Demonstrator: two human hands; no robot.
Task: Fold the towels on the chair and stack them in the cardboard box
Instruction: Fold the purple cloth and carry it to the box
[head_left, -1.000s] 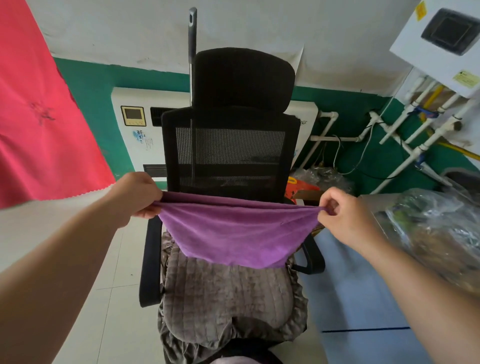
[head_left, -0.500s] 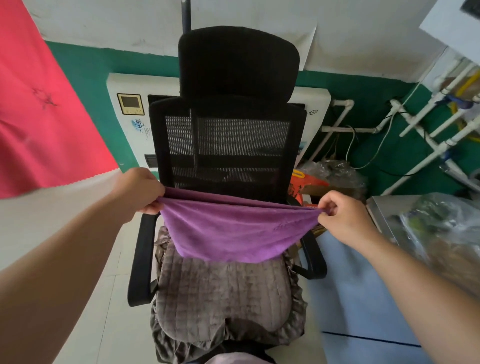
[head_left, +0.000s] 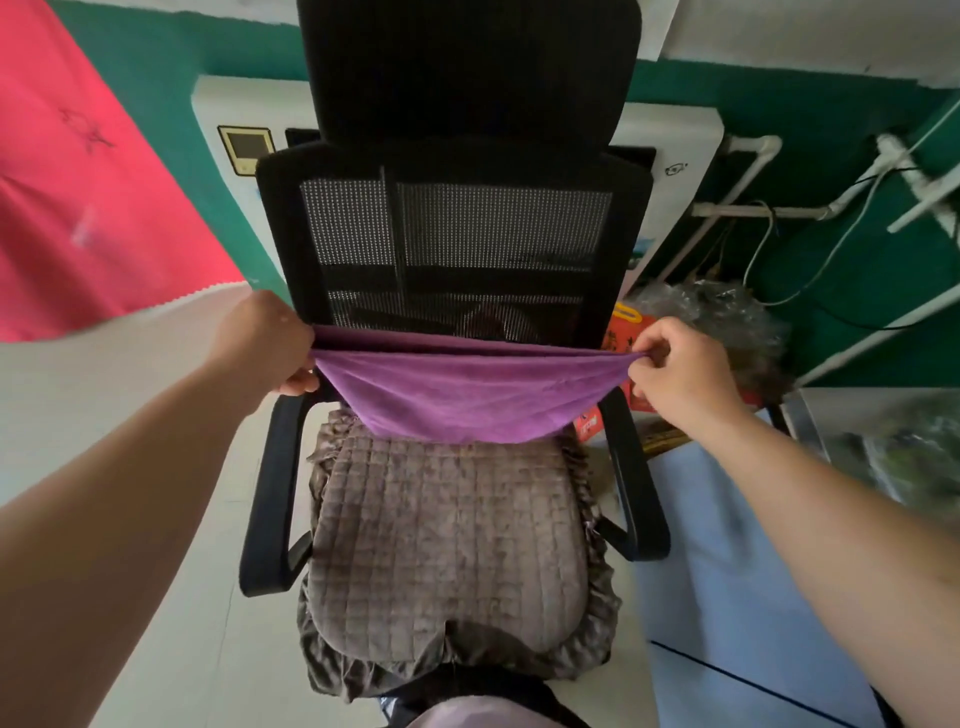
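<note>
left hand (head_left: 265, 340) is closed on the left end of the purple towel (head_left: 467, 397), pinching the top edge just above the chair's left armrest (head_left: 272, 499). the towel hangs stretched between both hands in front of the lower backrest (head_left: 457, 234), clear of the seat cushion (head_left: 447, 540), with its bottom edge sagging into a curve just above the cushion's rear. it looks doubled over: two layers show along the top edge, so i'd judge one fold is in and it's being held taut to square it up. right hand (head_left: 680, 371) is closed on the right end, fingertips (head_left: 647, 358) pinching the corner just above the right armrest (head_left: 631, 467).

progress, as a judgement: early to mid on this towel. it's partly folded, not yet down to stack size, not yet boxed. no other towels visible on the seat, only the quilted cushion; something pale at the bottom edge of the frame is cut off and i can't tell what it is. the cardboard box isn't clearly in view. there's red packaging (head_left: 626, 332) and clutter behind the right hand, but i can't call that the box. so i can't say how many towels are already stacked.

left to do: finish the fold, then place it in the box.
</note>
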